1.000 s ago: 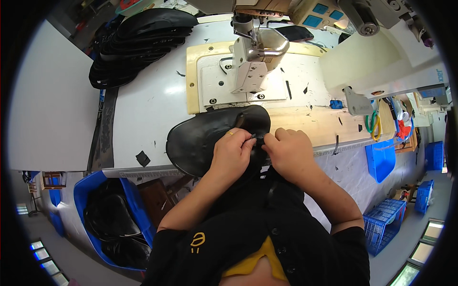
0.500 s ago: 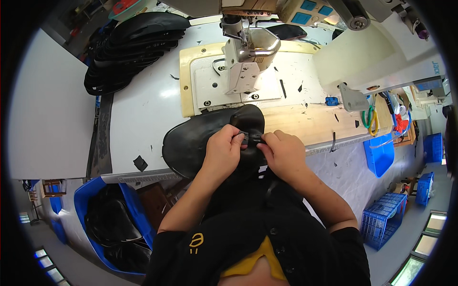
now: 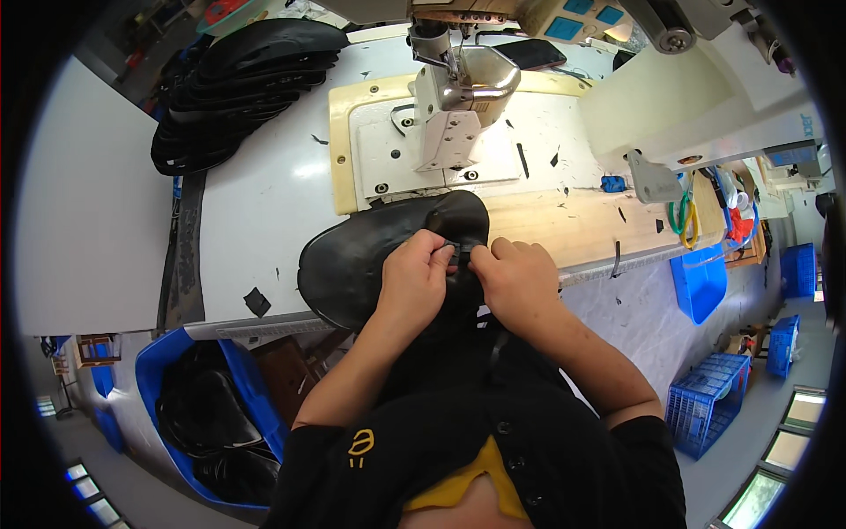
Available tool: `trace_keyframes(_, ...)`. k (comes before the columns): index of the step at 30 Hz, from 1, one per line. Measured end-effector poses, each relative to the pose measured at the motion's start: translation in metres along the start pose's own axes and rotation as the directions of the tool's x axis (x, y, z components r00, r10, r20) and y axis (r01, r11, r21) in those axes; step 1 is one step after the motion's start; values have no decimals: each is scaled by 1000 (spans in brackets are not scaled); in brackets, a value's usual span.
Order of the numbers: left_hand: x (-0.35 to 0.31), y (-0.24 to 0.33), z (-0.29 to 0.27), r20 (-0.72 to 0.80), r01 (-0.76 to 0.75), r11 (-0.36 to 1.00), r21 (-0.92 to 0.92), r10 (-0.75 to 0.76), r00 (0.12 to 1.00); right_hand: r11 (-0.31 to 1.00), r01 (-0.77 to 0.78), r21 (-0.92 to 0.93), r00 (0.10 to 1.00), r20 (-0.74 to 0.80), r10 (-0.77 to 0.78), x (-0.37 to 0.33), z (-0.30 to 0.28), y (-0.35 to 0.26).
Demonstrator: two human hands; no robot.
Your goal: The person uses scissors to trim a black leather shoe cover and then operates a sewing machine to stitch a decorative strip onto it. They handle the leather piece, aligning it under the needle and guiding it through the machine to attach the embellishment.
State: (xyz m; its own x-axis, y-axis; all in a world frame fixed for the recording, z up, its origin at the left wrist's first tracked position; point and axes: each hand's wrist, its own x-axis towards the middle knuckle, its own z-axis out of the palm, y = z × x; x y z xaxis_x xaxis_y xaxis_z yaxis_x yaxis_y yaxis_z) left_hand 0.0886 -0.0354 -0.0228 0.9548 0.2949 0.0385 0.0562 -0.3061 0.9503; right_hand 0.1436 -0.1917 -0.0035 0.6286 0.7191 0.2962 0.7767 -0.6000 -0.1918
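Worktop [image 3: 251,220] ahead of wearer; machine post [image 3: 449,141] stands on it, near centre. Stack of panels [image 3: 251,93] left of post, toward the back. Flat device [image 3: 533,55] behind post, to the right. Large panel [image 3: 352,251] before post, overlapping worktop's front edge. Left grip [image 3: 416,273] on panel's right part; right grip [image 3: 517,278] just beside, at panel's right edge. Scraps [image 3: 555,160] right of post; lone scrap [image 3: 256,302] at front left. Scissors [image 3: 690,227] at worktop's right end. Tub [image 3: 251,379] below worktop, left, pieces [image 3: 207,406] inside. Crate [image 3: 692,419] low on the right.
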Motion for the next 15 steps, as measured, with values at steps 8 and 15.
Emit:
trace_keyframes(8, 0, 5, -3, -14, 142, 982, -124, -145, 989, 990, -91, 108, 995, -39, 95, -2, 4, 2)
trace_keyframes(15, -5, 0, 0, -35, 43, 995, -93, -46, 998, 979, -109, 173, 993, 53, 101, 14, -7, 6)
